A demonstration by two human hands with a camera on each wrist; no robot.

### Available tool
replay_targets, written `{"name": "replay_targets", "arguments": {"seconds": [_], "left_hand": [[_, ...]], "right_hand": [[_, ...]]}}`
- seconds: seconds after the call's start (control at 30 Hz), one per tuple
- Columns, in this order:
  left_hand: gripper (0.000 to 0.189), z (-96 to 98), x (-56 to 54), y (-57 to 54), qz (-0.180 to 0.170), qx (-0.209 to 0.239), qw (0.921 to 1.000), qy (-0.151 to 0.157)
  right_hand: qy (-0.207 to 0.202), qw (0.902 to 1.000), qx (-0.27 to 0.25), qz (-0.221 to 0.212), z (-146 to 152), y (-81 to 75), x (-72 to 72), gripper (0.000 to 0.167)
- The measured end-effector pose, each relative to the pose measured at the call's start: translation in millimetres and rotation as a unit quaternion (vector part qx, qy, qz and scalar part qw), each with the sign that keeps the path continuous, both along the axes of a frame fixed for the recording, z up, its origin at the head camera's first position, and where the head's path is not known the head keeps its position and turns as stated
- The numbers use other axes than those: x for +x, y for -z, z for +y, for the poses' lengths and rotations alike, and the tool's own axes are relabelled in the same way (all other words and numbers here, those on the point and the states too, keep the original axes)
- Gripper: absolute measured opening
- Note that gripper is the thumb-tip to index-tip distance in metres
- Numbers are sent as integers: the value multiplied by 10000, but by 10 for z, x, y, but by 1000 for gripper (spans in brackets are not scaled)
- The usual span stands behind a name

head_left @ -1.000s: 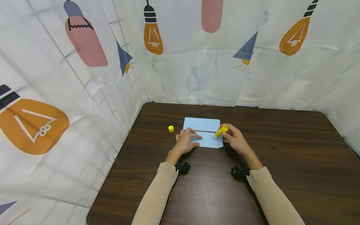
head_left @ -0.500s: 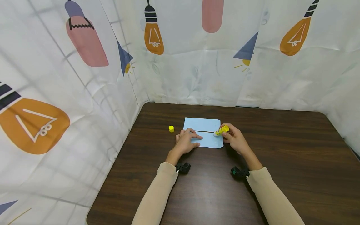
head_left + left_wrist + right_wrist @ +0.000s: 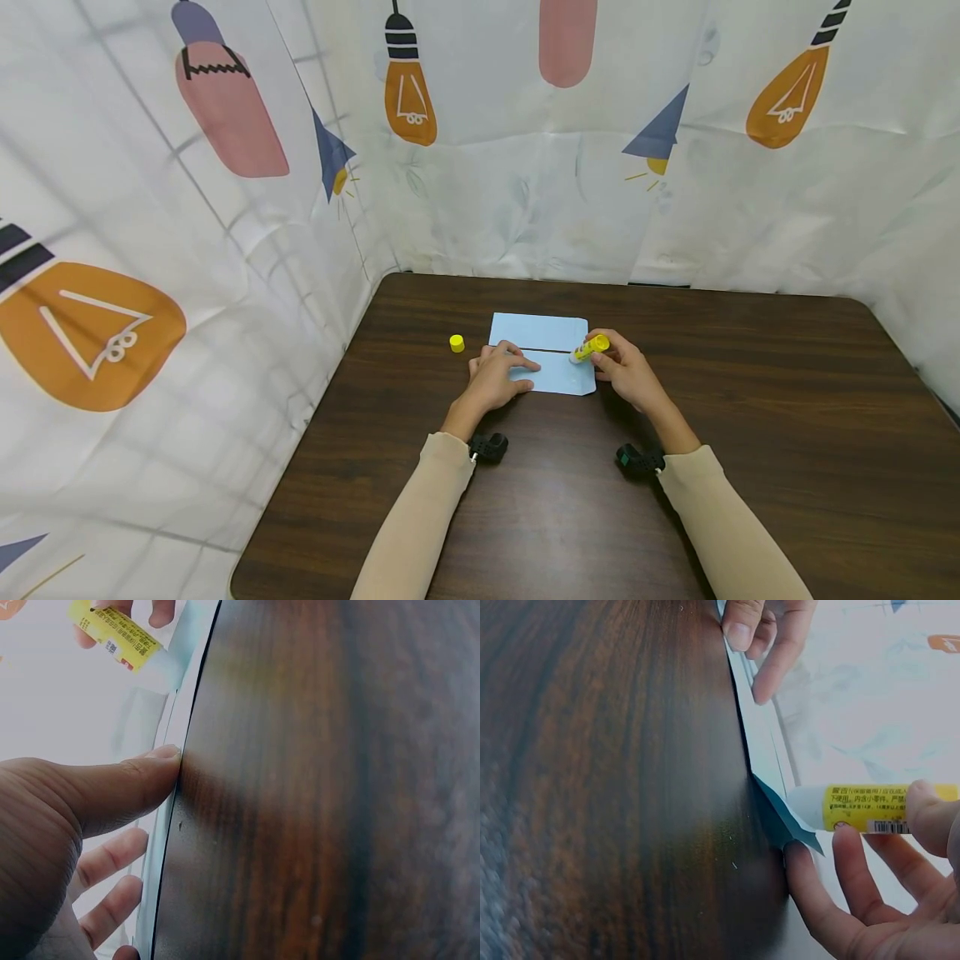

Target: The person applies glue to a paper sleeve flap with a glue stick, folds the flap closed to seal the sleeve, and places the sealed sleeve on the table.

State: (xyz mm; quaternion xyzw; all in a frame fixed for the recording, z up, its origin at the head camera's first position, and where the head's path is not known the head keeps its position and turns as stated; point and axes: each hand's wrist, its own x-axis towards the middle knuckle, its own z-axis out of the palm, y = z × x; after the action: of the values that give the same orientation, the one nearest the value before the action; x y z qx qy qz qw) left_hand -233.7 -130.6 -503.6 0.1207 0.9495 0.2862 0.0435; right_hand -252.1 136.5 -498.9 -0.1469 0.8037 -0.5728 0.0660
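Pale printed curtains [image 3: 517, 208] back a dark wood-grain tabletop [image 3: 787, 417]. Fingers of the left hand [image 3: 495, 379] hide the left part of the nearer light-blue paper panel [image 3: 558, 375]; whether the dark line between it and the farther panel [image 3: 536, 331] is a gap or a fold cannot be told. From the head view, the white tip of the yellow glue stick [image 3: 591, 348] is tiny; in the right wrist view it meets the paper's right end, which tilts up off the tabletop at a fingertip.

The right hand [image 3: 628, 373] has its grip pinched about the glue stick, slanted over the nearer panel's right side. The left hand's grip is spread and clasps nothing, its thumb on the panel's near edge. Apart to the left sits a yellow cap [image 3: 457, 343]. Black wrist cameras [image 3: 489, 448] adjoin beige sleeves [image 3: 420, 517], cut off below. Orange bulbs, pink shapes and blue lamps pattern the curtains, some cropped above.
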Motion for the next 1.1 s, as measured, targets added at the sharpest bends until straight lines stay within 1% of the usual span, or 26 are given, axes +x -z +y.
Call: {"name": "replay_targets", "arguments": {"seconds": [0.17, 0.33, 0.57, 0.83, 1.1], "left_hand": [[30, 2, 1, -2, 8, -21, 10000, -2], [30, 1, 0, -2, 16, 11, 10000, 3], [30, 1, 1, 9, 20, 3, 10000, 2], [30, -6, -11, 22, 37, -28, 10000, 5], [30, -4, -17, 27, 31, -32, 10000, -1]], "right_hand": [[-86, 9999, 23, -75, 7, -11, -4, 35], [-263, 9994, 116, -195, 27, -29, -7, 34], [-469, 9985, 173, -204, 47, -34, -7, 35], [-569, 9974, 257, -372, 48, -66, -6, 33], [-695, 9963, 336, -374, 46, -84, 8, 32]]}}
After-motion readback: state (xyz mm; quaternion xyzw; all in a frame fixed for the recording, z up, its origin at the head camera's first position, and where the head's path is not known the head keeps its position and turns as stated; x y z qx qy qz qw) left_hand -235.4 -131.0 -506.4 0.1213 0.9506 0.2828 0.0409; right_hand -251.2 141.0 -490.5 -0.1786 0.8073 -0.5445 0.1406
